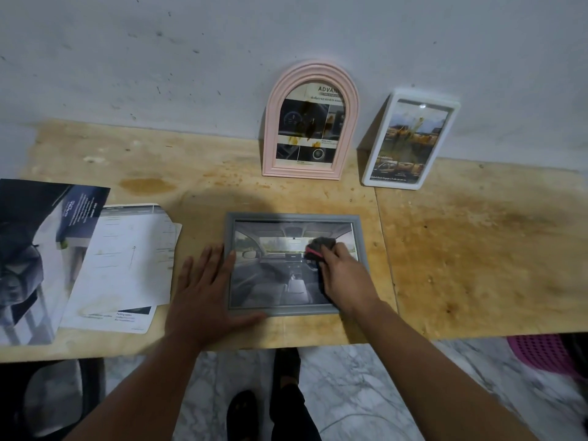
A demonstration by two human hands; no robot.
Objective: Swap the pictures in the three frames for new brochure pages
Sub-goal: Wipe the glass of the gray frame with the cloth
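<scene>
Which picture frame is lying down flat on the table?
The grey frame, with the car-interior picture. It lies flat on the table under both hands, while the pink arched frame and the white frame stand leaning against the wall.

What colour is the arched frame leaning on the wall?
Pale pink arched frame, shown best in the head view.

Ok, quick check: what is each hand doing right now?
Left hand: open, fingers straight, pressing flat on the table and the left edge of the grey frame.
Right hand: gripping a dark cloth against the frame's glass.
</scene>
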